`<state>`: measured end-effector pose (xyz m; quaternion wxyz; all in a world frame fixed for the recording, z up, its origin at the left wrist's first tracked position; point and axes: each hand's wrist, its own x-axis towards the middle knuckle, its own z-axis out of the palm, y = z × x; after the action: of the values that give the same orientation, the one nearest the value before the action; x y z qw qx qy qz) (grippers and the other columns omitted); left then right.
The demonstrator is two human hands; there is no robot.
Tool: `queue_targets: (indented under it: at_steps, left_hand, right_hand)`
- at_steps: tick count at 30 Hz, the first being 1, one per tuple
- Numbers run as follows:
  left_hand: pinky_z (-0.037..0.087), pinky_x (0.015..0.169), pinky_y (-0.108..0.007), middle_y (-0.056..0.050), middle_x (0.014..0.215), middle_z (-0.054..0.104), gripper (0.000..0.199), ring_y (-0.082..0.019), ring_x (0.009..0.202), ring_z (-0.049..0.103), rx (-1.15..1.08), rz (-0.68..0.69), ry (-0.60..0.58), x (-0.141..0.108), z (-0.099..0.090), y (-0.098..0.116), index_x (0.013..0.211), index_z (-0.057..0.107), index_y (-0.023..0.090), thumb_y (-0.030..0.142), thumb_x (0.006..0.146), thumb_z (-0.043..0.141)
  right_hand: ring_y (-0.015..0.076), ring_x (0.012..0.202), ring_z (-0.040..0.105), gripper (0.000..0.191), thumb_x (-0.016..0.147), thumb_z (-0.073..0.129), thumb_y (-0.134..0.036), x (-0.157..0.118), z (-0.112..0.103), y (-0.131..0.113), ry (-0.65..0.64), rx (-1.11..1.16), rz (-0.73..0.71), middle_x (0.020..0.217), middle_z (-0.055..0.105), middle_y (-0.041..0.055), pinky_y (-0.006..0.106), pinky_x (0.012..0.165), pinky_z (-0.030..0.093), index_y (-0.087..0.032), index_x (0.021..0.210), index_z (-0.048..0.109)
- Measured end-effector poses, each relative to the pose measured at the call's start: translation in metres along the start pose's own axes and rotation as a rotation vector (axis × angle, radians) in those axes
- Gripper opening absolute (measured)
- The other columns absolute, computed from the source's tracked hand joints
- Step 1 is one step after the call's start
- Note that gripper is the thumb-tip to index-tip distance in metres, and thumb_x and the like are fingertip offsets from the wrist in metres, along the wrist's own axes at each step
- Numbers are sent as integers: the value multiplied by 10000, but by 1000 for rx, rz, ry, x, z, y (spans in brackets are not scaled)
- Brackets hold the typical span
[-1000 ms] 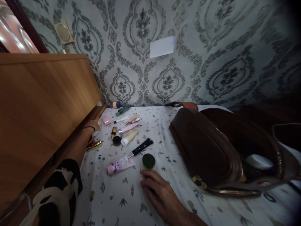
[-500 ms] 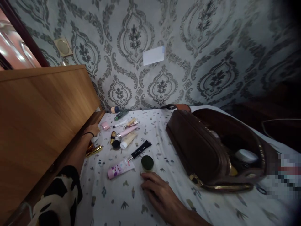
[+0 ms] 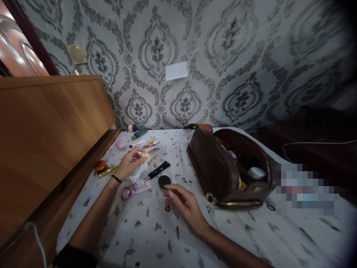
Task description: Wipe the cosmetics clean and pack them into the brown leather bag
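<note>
My left hand (image 3: 130, 163) has its fingertips pinched together over the group of cosmetics. A pale, partly translucent thing (image 3: 137, 173) shows under its fingers, too blurred to name. Just beyond them lies a cream-coloured tube (image 3: 151, 156), partly hidden. My right hand (image 3: 184, 206) hovers with fingers loosely bent and apart, its index fingertip at the edge of a dark green-lidded jar (image 3: 164, 182); contact is unclear. Between the hands lie a black tube (image 3: 158, 169) and a pink-and-white tube (image 3: 134, 190) with a cartoon print.
An open brown leather bag (image 3: 212, 167) stands at right, a white round item (image 3: 256, 173) inside. Gold tubes (image 3: 107, 171) and an amber jar (image 3: 100, 166) lie left. Farther back are a pink compact (image 3: 121, 144) and a green bottle (image 3: 140, 133). A wooden cabinet (image 3: 55, 123) borders the left.
My left hand has moved right from beside the cabinet to above the cosmetics, with a pale thing at its fingers. My right hand has lifted slightly beside the jar. The view has shifted.
</note>
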<state>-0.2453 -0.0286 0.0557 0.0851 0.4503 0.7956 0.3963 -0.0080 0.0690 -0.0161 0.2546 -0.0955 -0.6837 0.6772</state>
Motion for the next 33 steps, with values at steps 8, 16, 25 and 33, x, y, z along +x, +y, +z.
queue_targets:
  at_steps: [8, 16, 25, 33]
  left_hand:
    - [495, 791, -268, -38, 1009, 674, 298, -179, 903, 629, -222, 242, -144, -49, 66, 58, 1117, 629, 213, 326, 843, 658]
    - [520, 853, -333, -76, 1087, 673, 412, -214, 935, 650, -273, 187, -76, -57, 81, 42, 1181, 620, 208, 343, 803, 711]
    - [485, 858, -336, -49, 1033, 597, 643, -205, 964, 614, -320, 191, -204, -61, 79, 26, 1325, 431, 220, 226, 750, 719]
    - [447, 917, -355, -73, 1023, 625, 119, -229, 1023, 582, -245, 361, 99, -63, 71, 43, 912, 601, 216, 331, 902, 569]
  right_hand:
    - [143, 648, 590, 497, 783, 711, -576, 17, -14, -7, 180, 321, 100, 849, 661, 35, 250, 527, 459, -196, 1103, 681]
    - [89, 589, 567, 412, 687, 842, -460, 18, -14, -4, 101, 521, 218, 739, 648, -19, 191, 506, 413, -185, 942, 672]
    - [88, 599, 628, 404, 646, 889, -377, 25, -21, -4, 133, 751, 320, 754, 694, -14, 173, 502, 415, -171, 865, 618]
    - [108, 645, 638, 409, 671, 855, -429, 23, -16, -1, 163, 484, 185, 796, 681, -11, 203, 551, 431, -186, 907, 627]
